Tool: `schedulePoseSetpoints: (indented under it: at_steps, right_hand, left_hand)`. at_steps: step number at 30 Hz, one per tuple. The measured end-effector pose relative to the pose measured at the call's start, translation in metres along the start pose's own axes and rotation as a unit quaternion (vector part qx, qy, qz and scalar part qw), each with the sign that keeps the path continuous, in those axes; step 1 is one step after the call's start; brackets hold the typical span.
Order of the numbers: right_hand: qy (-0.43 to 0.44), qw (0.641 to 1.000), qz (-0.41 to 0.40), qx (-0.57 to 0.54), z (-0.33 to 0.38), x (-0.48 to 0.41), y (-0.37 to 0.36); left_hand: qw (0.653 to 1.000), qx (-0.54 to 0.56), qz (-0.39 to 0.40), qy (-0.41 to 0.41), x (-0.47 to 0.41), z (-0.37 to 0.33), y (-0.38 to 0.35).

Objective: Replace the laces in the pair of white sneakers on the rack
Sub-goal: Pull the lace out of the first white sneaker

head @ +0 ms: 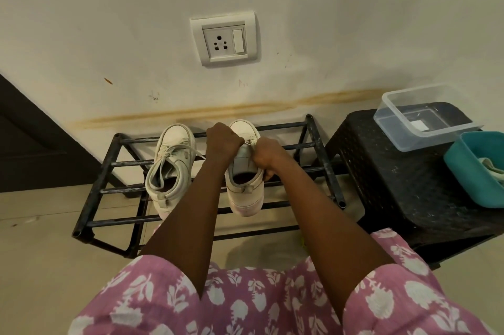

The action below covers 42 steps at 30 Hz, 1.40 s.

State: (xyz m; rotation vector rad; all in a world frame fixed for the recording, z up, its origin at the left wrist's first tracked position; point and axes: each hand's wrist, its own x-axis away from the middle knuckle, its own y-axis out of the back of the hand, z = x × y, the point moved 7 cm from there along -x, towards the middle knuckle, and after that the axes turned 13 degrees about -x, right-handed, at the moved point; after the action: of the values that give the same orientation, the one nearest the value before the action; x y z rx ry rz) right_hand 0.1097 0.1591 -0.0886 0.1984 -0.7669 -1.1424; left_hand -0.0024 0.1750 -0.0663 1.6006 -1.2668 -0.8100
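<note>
White lace — between curled fingers

Wall socket with switch straight ahead of me. Brownish stain runs along the wall below it. Black stool on my right carries a clear tub and a teal tub; a cloth lies in the teal one. Dark door on my left.

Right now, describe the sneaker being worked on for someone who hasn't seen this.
Under the white wall socket, a black metal-bar shoe rack carries two white sneakers. Take the white sneaker nearer the black plastic stool. Unlike the loosely laced neighbour sneaker, it is held by the left hand and right hand.
</note>
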Motion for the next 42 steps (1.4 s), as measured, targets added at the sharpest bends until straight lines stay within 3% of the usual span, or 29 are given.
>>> schedulePoseSetpoints:
  at_steps: [13,21,25,29,31,37,42]
  right_hand:
    - [-0.010,1.000,0.000,0.006,-0.001,0.000,0.001]
    - [-0.017,1.000,-0.001,0.000,-0.001,-0.001,0.000]
    - [-0.019,1.000,0.001,-0.003,-0.002,-0.001,0.000]
    - [-0.016,1.000,0.002,-0.012,-0.003,-0.001,-0.001]
    - [-0.007,1.000,-0.002,-0.016,-0.002,-0.001,0.000]
    - [0.017,1.000,-0.015,-0.011,0.000,-0.002,0.001]
    - [0.018,1.000,-0.010,-0.010,0.000,-0.001,0.002]
  left_hand:
    - [0.995,0.062,-0.024,0.071,0.002,0.013,-0.004]
    - [0.979,0.117,-0.006,0.167,-0.001,0.047,-0.001]
    - [0.986,0.069,-0.034,0.150,-0.006,0.043,0.005]
    - [1.000,0.011,0.014,-0.009,-0.008,0.007,-0.004]
    - [0.998,-0.034,0.023,-0.048,-0.008,-0.004,-0.011]
    - [0.995,-0.091,0.001,-0.032,-0.010,-0.009,-0.011]
    - [0.996,-0.073,-0.023,-0.045,-0.007,-0.012,-0.006]
